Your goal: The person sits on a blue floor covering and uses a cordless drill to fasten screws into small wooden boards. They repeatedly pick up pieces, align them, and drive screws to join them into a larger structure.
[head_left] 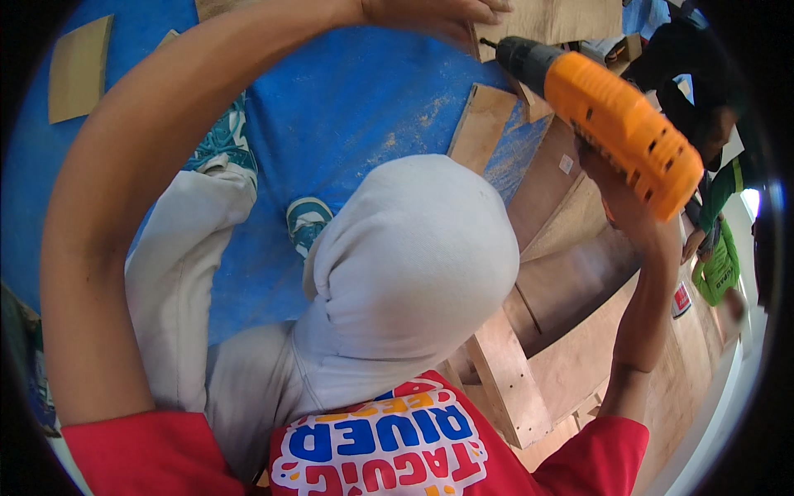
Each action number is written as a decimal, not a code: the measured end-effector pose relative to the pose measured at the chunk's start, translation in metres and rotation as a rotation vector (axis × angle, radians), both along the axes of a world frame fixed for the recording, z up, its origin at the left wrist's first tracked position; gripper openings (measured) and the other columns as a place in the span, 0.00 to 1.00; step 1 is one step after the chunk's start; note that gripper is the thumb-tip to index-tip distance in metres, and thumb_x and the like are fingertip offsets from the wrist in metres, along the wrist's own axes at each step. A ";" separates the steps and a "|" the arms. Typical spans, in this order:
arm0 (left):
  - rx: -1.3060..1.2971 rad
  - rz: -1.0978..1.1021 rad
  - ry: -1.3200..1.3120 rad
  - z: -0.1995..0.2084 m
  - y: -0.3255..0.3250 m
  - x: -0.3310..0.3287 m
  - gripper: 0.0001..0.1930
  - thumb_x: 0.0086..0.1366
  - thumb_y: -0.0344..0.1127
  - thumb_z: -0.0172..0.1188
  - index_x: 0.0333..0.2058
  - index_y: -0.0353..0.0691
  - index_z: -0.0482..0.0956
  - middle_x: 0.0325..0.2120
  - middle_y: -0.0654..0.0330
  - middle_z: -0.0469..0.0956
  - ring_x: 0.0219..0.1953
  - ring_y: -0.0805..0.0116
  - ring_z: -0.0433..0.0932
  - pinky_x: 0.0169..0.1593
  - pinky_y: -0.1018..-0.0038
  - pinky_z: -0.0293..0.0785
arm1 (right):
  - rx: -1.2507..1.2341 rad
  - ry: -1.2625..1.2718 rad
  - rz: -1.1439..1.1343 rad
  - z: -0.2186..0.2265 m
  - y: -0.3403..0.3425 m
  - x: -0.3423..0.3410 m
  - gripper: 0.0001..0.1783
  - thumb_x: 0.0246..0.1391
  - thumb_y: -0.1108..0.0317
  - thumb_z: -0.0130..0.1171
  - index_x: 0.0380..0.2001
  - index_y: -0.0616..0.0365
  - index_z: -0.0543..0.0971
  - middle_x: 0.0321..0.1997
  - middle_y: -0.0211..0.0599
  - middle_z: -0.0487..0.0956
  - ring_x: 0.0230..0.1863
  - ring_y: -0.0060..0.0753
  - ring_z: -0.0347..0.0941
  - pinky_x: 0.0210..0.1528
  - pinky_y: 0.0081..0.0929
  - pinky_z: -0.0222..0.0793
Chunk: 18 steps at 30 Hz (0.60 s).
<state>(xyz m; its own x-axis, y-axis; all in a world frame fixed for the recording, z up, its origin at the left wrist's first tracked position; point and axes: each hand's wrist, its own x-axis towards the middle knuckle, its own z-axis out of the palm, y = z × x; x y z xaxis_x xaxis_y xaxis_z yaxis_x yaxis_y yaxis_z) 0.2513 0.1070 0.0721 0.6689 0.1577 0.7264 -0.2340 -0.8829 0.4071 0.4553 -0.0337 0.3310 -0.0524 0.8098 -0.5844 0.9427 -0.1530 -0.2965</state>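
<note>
My right hand point(614, 183) is wrapped round the handle of an orange and black power drill point(620, 116), held out to the upper right. The drill's dark bit points left, close to the edge of a wooden board point(550, 18) at the top of the view; I cannot tell whether it touches. My left arm arches over to the top, where my left hand point(434, 11) lies beside that board with its fingers stretched out. The upper frame edge cuts off part of this hand, and its thumb side is blurred.
Blue sheeting point(364, 91) with sawdust covers the floor. A loose board point(78, 70) lies far left, and a narrow plank point(482, 124) near the middle. Wooden panels point(571, 281) spread on the right. My raised knee point(422, 248) fills the centre. A person in green point(718, 264) is at the right.
</note>
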 end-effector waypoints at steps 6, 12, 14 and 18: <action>0.012 -0.018 0.045 0.001 -0.001 0.000 0.19 0.52 0.43 0.71 0.41 0.39 0.83 0.51 0.58 0.83 0.60 0.58 0.77 0.65 0.59 0.71 | -0.128 0.086 -0.217 -0.007 0.001 0.006 0.18 0.56 0.71 0.71 0.51 0.55 0.84 0.40 0.33 0.86 0.39 0.26 0.83 0.44 0.27 0.80; 0.019 -0.030 0.030 -0.004 0.000 0.004 0.20 0.52 0.43 0.72 0.41 0.39 0.83 0.51 0.58 0.82 0.60 0.58 0.77 0.65 0.59 0.71 | -0.113 -0.007 -0.128 -0.005 -0.001 0.012 0.18 0.55 0.72 0.71 0.51 0.55 0.83 0.39 0.33 0.86 0.37 0.27 0.82 0.43 0.27 0.81; 0.017 -0.031 0.028 -0.005 0.001 0.004 0.20 0.51 0.43 0.72 0.41 0.39 0.83 0.50 0.58 0.82 0.60 0.58 0.77 0.65 0.59 0.71 | -0.049 0.063 -0.047 -0.008 0.000 0.014 0.19 0.55 0.72 0.71 0.51 0.55 0.83 0.40 0.33 0.86 0.37 0.27 0.82 0.43 0.27 0.81; 0.036 -0.015 0.002 -0.009 0.000 0.005 0.21 0.51 0.44 0.72 0.42 0.39 0.83 0.50 0.58 0.82 0.60 0.57 0.77 0.65 0.59 0.72 | -0.069 0.075 -0.025 -0.012 0.000 0.019 0.18 0.56 0.71 0.72 0.51 0.55 0.83 0.41 0.34 0.87 0.39 0.29 0.84 0.44 0.29 0.81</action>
<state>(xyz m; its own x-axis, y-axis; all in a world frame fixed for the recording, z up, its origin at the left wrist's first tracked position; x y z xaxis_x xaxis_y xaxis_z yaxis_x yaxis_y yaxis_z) 0.2564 0.1074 0.0634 0.6727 0.1214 0.7299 -0.2464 -0.8934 0.3757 0.4740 -0.0332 0.3192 -0.0783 0.7693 -0.6341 0.9140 -0.1986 -0.3537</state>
